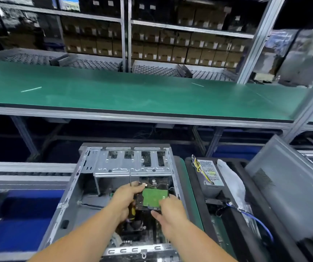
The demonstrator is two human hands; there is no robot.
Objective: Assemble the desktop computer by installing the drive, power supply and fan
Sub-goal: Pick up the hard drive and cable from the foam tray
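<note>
A long green surface [133, 91] runs across the view — two thin pale strips [31, 89] lie on it, well apart. Nearer, the open case [72, 195] lies on a green mat [191, 195]. Just beside it a black tray [227, 220] carries the power supply [209, 174], a plastic bag [231, 178] and a blue cable [259, 222].

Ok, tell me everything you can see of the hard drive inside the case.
The hard drive is a dark, flat rectangular unit lying circuit side up, its green board facing the camera, with a round spindle hub visible beyond the board. It sits inside the open computer case, just below the silver drive cage. The right hand grips its near right corner; the left hand, holding a screwdriver, touches its left edge.
</note>
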